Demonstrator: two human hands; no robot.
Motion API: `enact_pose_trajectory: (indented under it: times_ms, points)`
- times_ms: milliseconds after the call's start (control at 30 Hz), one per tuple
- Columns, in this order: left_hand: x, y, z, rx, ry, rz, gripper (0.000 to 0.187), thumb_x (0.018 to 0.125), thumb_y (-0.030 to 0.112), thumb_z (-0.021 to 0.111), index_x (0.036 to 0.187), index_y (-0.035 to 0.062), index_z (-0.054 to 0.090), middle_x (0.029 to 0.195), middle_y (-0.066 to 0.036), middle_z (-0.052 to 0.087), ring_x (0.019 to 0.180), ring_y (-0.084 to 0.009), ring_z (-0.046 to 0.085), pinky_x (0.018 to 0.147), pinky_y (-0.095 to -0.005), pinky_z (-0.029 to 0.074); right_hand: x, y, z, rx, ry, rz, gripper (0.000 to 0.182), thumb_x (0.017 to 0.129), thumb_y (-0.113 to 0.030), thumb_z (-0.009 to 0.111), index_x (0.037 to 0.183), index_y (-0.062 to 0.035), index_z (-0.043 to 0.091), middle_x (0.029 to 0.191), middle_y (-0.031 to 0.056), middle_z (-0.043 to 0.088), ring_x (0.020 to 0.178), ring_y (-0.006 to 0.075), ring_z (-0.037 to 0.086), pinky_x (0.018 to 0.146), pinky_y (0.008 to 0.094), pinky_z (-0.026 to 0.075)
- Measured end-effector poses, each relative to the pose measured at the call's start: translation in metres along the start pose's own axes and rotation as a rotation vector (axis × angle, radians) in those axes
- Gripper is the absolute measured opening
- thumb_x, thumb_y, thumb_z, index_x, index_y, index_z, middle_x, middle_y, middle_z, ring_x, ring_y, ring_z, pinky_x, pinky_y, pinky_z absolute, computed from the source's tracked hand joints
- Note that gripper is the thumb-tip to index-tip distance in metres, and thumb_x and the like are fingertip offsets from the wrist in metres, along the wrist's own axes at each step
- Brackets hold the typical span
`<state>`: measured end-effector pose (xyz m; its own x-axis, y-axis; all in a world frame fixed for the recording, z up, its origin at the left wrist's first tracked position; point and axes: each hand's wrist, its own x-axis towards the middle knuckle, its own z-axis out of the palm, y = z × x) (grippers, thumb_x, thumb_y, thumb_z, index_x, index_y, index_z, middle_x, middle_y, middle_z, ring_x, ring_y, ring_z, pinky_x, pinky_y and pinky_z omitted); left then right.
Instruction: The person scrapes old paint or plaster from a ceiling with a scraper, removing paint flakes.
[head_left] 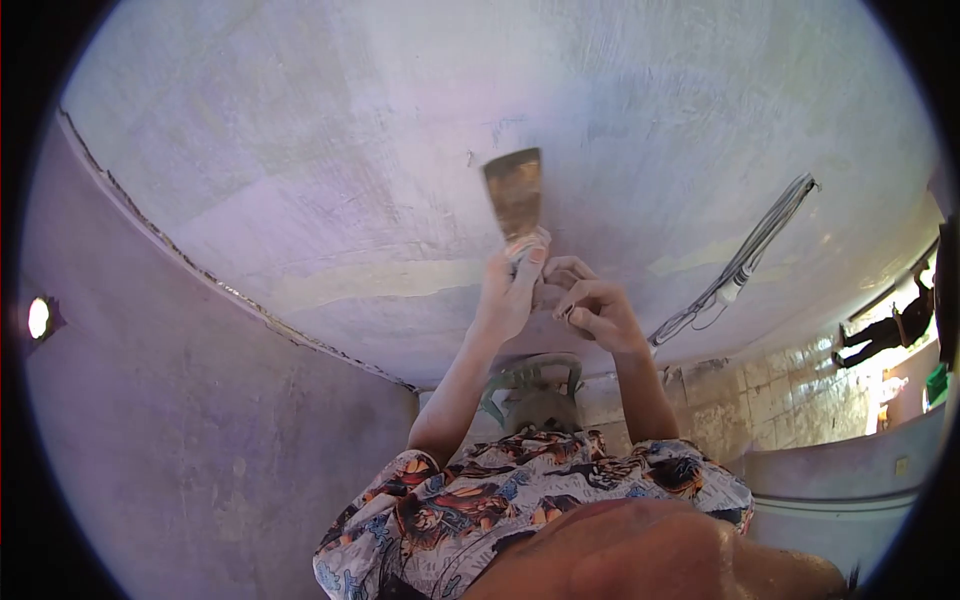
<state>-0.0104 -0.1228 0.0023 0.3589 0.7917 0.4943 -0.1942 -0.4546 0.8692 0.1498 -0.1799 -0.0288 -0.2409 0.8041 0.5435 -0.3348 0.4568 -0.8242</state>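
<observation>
My left hand (pixel 510 295) is wrapped round the handle of a putty knife (pixel 515 195), its broad blade pointing up and away from me. The blade looks stained brown and slightly blurred. Close beside it, my right hand (pixel 600 310) has its fingers curled in and the thumb pressed toward them, near the lower end of the handle. I cannot tell what, if anything, those fingers hold. Behind both hands spreads a pale plastered surface (pixel 380 150) with patchy, scraped marks.
A looped bundle of cable (pixel 770 230) with a white bulb (pixel 735 285) hangs at the right. Below my hands is a green plastic chair (pixel 570 375). A lit lamp (pixel 38 318) is on the left wall (pixel 200 400). Another person (pixel 890 330) is at the bright opening far right.
</observation>
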Motion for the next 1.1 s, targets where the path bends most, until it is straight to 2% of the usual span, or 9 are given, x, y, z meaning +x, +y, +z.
enact_pose_trajectory:
  times_ms: [100, 333, 467, 533, 633, 733, 800, 967, 1100]
  points:
    - [-0.001, -0.004, -0.003, -0.057, -0.149, -0.063, 0.034, 0.104, 0.031, 0.043, 0.087, 0.0018, 0.046, 0.09, -0.005, 0.046, 0.088, -0.0162, 0.044, 0.083, -0.0281, 0.038, 0.001, 0.011, -0.005, -0.136, -0.012, -0.01, 0.021, 0.086, -0.018, 0.072, 0.089, 0.002, 0.069, 0.13, 0.014, 0.044, 0.117, 0.0239, 0.05, 0.079, 0.0291, 0.047]
    - [0.019, 0.023, -0.01, 0.229, -0.353, -0.005, 0.024, 0.101, 0.026, 0.048, 0.098, 0.002, 0.052, 0.098, -0.007, 0.051, 0.093, -0.019, 0.051, 0.086, -0.031, 0.041, 0.006, 0.003, -0.005, -0.186, -0.073, 0.007, 0.017, 0.084, -0.014, 0.073, 0.089, 0.0027, 0.068, 0.112, 0.0114, 0.054, 0.091, 0.0153, 0.057, 0.063, 0.026, 0.046]
    - [0.063, 0.082, -0.062, 0.667, -0.514, 0.425, 0.018, 0.089, 0.019, 0.063, 0.1, 0.0049, 0.062, 0.122, -0.011, 0.057, 0.121, -0.029, 0.052, 0.104, -0.0418, 0.038, -0.012, -0.002, -0.016, -0.117, 0.101, 0.009, 0.01, 0.082, -0.003, 0.071, 0.09, 0.0032, 0.07, 0.109, 0.0097, 0.056, 0.081, 0.0125, 0.056, 0.064, 0.0234, 0.045]
    - [0.098, 0.112, -0.094, 1.064, 0.045, 0.838, 0.035, 0.087, 0.023, 0.067, 0.119, 0.0085, 0.063, 0.146, -0.019, 0.042, 0.14, -0.0387, 0.031, 0.112, -0.0478, 0.027, -0.025, -0.005, -0.032, -0.159, 0.164, -0.021, 0.01, 0.084, -0.004, 0.07, 0.09, 0.0035, 0.07, 0.109, 0.0096, 0.055, 0.077, 0.011, 0.055, 0.059, 0.0221, 0.043]
    - [0.177, 0.124, -0.141, 1.01, 0.702, 0.897, 0.063, 0.093, 0.037, 0.057, 0.148, 0.0125, 0.038, 0.156, -0.02, 0.024, 0.146, -0.0384, 0.014, 0.116, -0.0532, 0.015, -0.046, -0.008, -0.05, -0.087, 0.234, -0.026, 0.014, 0.088, -0.01, 0.069, 0.091, 0.0034, 0.067, 0.107, 0.0091, 0.055, 0.064, 0.0076, 0.051, 0.048, 0.0199, 0.035]
    - [0.213, 0.123, -0.1, 1.284, 0.835, 1.055, 0.065, 0.096, 0.045, 0.046, 0.152, 0.0153, 0.029, 0.158, -0.018, 0.019, 0.147, -0.0382, 0.01, 0.118, -0.0532, 0.006, -0.053, -0.006, -0.06, -0.038, 0.32, -0.112, 0.019, 0.09, -0.015, 0.069, 0.09, 0.0037, 0.065, 0.104, 0.0083, 0.054, 0.056, 0.0054, 0.044, 0.042, 0.0194, 0.027]
    - [0.21, 0.109, -0.058, 1.518, 0.29, 1.101, 0.062, 0.098, 0.047, 0.04, 0.152, 0.0203, 0.027, 0.16, -0.01, 0.019, 0.148, -0.0344, 0.01, 0.119, -0.051, 0.002, -0.059, -0.004, -0.066, -0.13, 0.409, -0.141, 0.027, 0.091, -0.024, 0.068, 0.092, 0.0018, 0.062, 0.087, 0.0115, 0.057, 0.049, 0.0058, 0.04, 0.053, 0.0256, 0.04]
    - [0.196, 0.058, -0.008, 1.882, -0.883, 1.457, 0.057, 0.098, 0.046, 0.04, 0.152, 0.0312, 0.027, 0.16, 0.004, 0.021, 0.148, -0.0204, 0.015, 0.12, -0.0538, 0.002, -0.062, -0.009, -0.063, -0.109, 0.44, -0.04, 0.024, 0.092, -0.022, 0.067, 0.093, 0.0012, 0.061, 0.067, 0.0056, 0.056, 0.044, 0.0053, 0.037, 0.057, 0.0274, 0.041]
    - [0.235, 0.13, -0.046, 1.8, -0.405, 1.264, 0.056, 0.097, 0.045, 0.042, 0.15, 0.0278, 0.033, 0.158, 0.002, 0.025, 0.147, -0.0229, 0.02, 0.12, -0.052, 0.005, -0.067, -0.026, -0.076, -0.144, 0.421, -0.007, 0.023, 0.092, -0.021, 0.067, 0.092, 0.001, 0.061, 0.064, 0.0049, 0.056, 0.042, 0.0047, 0.037, 0.054, 0.0239, 0.039]
